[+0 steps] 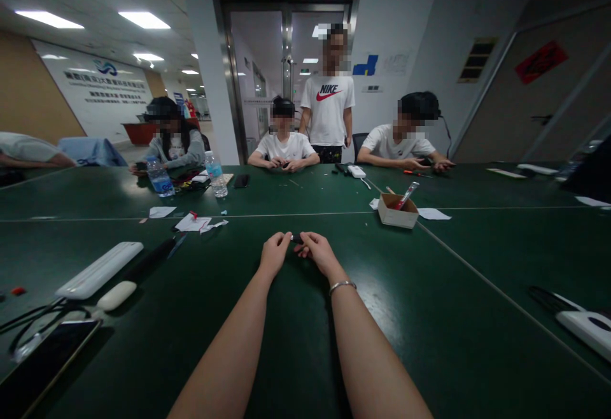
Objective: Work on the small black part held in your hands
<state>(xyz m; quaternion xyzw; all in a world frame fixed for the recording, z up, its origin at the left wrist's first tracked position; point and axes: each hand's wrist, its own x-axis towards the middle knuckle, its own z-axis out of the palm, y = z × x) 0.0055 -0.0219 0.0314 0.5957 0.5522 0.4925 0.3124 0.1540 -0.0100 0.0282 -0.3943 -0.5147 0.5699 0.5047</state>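
My left hand (275, 255) and my right hand (317, 252) meet just above the green table, arms stretched forward. Between their fingertips is a small dark object with a shiny silvery end (295, 239). It is too small and too covered by my fingers to name. The left fingers pinch its silvery end, while the right fingers close on the dark part. A silver bracelet (342, 286) circles my right wrist.
On the green table (229, 317), a white power bank (102, 270), cables and a phone (52, 358) lie left. Ahead are a cardboard box (398, 215) holding tools, paper scraps (193, 223) and water bottles (216, 176). Several people sit or stand opposite.
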